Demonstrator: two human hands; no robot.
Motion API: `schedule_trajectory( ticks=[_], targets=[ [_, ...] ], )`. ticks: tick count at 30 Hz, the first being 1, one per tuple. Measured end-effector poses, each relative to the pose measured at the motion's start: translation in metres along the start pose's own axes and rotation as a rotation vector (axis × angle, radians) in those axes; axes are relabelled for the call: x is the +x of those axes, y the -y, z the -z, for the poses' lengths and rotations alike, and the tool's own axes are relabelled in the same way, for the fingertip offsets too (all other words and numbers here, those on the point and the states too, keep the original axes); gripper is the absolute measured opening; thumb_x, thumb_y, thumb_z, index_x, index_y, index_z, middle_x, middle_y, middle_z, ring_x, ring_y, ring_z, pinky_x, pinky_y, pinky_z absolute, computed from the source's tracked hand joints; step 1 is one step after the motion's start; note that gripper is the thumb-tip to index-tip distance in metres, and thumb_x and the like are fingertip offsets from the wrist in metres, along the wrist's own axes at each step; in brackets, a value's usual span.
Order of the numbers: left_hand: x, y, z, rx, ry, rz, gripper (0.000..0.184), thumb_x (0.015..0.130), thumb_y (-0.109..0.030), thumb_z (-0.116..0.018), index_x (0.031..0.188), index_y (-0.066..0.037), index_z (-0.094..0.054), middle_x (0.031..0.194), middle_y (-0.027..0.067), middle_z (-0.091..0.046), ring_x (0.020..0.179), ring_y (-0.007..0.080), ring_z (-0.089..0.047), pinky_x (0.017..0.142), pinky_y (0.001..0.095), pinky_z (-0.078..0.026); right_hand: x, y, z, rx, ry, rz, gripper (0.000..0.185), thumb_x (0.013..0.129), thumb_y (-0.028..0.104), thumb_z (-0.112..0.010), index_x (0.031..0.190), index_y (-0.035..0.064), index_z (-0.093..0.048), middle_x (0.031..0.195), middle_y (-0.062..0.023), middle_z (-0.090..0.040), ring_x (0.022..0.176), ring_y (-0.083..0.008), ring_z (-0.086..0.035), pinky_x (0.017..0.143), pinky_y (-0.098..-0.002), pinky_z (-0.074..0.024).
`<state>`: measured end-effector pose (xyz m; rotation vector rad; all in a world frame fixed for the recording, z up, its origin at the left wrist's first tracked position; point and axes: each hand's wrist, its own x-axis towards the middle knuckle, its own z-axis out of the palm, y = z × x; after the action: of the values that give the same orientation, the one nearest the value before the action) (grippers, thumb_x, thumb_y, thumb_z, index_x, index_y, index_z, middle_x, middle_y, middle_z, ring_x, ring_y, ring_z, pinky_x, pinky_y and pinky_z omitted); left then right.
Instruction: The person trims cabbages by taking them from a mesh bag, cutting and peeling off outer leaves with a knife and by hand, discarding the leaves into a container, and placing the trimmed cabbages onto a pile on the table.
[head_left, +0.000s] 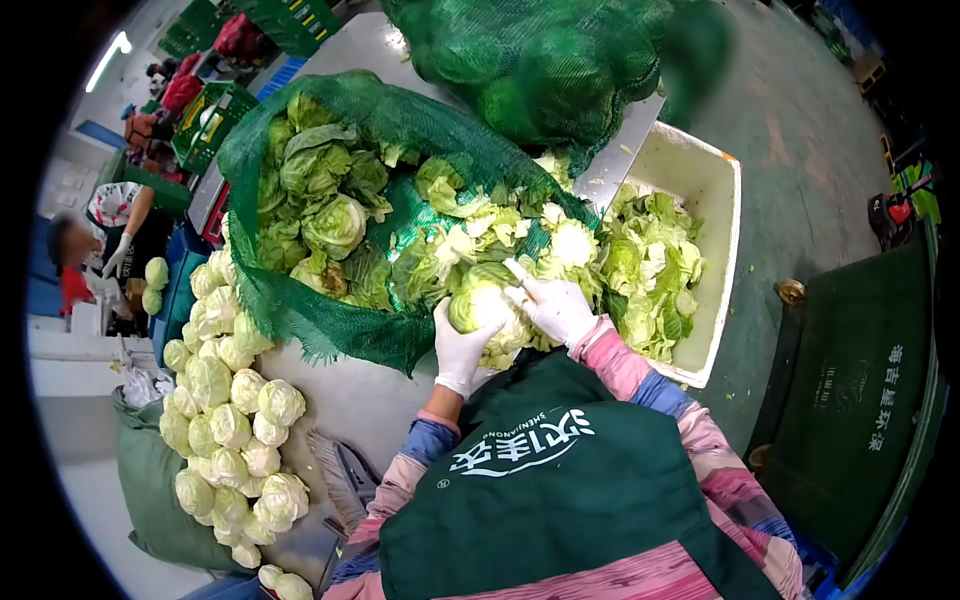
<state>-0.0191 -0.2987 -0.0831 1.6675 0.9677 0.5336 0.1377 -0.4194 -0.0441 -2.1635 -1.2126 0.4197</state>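
A pale green cabbage point(478, 303) is held in front of my apron. My left hand point(462, 347), in a white glove, grips its near left side, thumb along it and fingers partly hidden. On its right side is my right hand point(556, 309), also gloved and closed on a short pale stick-like thing point(516, 270) whose kind I cannot make out. Around the cabbage lie loose leaves and trimmings point(500, 225). Beyond them an opened green mesh bag point(350, 325) holds several leafy cabbages point(335, 225).
Many trimmed cabbages point(228, 425) are piled at the left. A white foam box point(722, 260) with loose leaves point(650, 270) stands at the right. Another filled mesh bag point(530, 70) lies at the back. A dark green bin point(850, 400) stands far right. A person point(115, 215) is at the left.
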Motion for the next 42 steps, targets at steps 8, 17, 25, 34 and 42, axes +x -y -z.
schedule_trajectory(
  ticks=[8,17,25,34,42],
  targets=[
    [0.016,-0.012,-0.002,-0.064,0.147,0.035,0.075,0.069,-0.009,-0.082,0.129,0.006,-0.039,0.118,0.0148,-0.056,0.103,0.0189,-0.059,0.088,0.0298,-0.05,0.005,-0.017,-0.003,-0.189,0.175,0.043,0.059,0.095,0.05,-0.041,0.144,0.0171,-0.035,0.074,-0.0141,-0.066,0.068,-0.0338,-0.064,0.061,-0.0438,-0.0503],
    [-0.003,-0.004,0.03,-0.276,0.268,0.075,0.081,0.071,-0.007,-0.079,0.137,-0.003,-0.033,0.13,0.0154,-0.05,0.116,0.0228,-0.053,0.097,0.032,-0.045,0.047,-0.089,-0.013,-0.144,0.164,-0.196,0.049,0.094,0.049,-0.044,0.121,0.0111,-0.06,0.105,-0.0208,-0.065,0.098,-0.0364,-0.061,0.085,-0.0438,-0.048],
    [-0.014,-0.03,-0.008,-0.336,0.055,0.474,0.06,0.081,-0.013,-0.073,0.129,-0.008,-0.038,0.12,0.0109,-0.054,0.103,0.0263,-0.06,0.071,0.042,-0.058,0.009,-0.042,-0.005,-0.048,0.006,-0.189,0.064,0.094,0.041,-0.051,0.148,0.0148,-0.026,0.075,-0.0184,-0.065,0.068,-0.0379,-0.062,0.065,-0.0458,-0.049],
    [0.03,-0.04,-0.009,-0.381,0.263,0.211,0.072,0.077,-0.005,-0.076,0.136,0.003,-0.037,0.115,0.0118,-0.061,0.098,0.0188,-0.063,0.081,0.0302,-0.054,0.042,-0.032,0.01,-0.075,0.126,0.205,0.056,0.095,0.047,-0.044,0.142,0.0168,-0.039,0.083,-0.0189,-0.066,0.079,-0.0368,-0.063,0.072,-0.0457,-0.0494],
    [0.021,-0.023,0.022,-0.17,0.263,0.17,0.071,0.073,-0.01,-0.079,0.132,-0.001,-0.042,0.121,0.0116,-0.057,0.1,0.0194,-0.06,0.072,0.0311,-0.055,0.087,-0.083,0.016,-0.217,0.295,-0.198,0.044,0.095,0.045,-0.043,0.132,0.0223,-0.052,0.102,-0.0169,-0.067,0.092,-0.0346,-0.064,0.081,-0.0435,-0.0501]
  ],
)
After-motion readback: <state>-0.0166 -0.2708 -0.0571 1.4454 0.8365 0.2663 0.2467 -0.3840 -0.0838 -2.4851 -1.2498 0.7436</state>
